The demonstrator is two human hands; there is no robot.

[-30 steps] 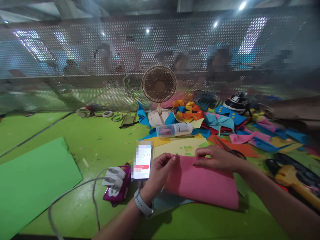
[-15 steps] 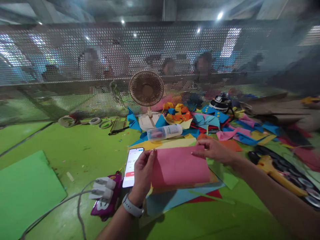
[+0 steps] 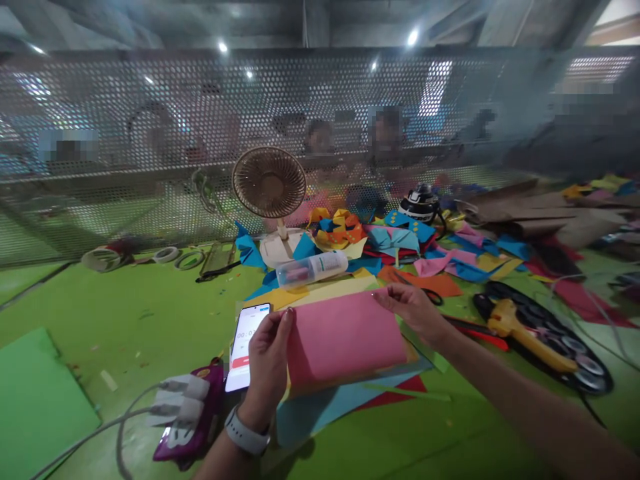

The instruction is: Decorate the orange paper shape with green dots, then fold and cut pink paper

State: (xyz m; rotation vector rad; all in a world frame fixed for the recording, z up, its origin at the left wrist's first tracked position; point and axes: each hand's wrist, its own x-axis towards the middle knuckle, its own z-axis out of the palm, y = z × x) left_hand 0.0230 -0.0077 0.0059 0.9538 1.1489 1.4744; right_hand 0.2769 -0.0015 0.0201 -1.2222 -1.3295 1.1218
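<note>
A pink sheet of paper (image 3: 345, 340) lies over several coloured sheets at the centre of the green table (image 3: 165, 333). My left hand (image 3: 269, 353), with a white watch on its wrist, pinches the sheet's upper left corner between thumb and fingers. At the upper right corner, the thumb and fingers of my right hand (image 3: 407, 308) grip the same sheet. Light blue paper (image 3: 315, 412) and a bit of red paper (image 3: 395, 392) stick out below it. Just left of my left hand is a lit phone (image 3: 245, 340).
Behind the sheets are a small fan (image 3: 270, 183), a clear bottle (image 3: 313, 268) and a heap of folded coloured paper (image 3: 340, 228). A yellow-handled tool (image 3: 533, 337) rests on a black tray at right. A purple power strip (image 3: 193, 420) with plugs is at left.
The view has turned right, so the things on the table sit further left. Scissors and a red-edged object now show beside my right hand. Both hands still hold the pink sheet.
</note>
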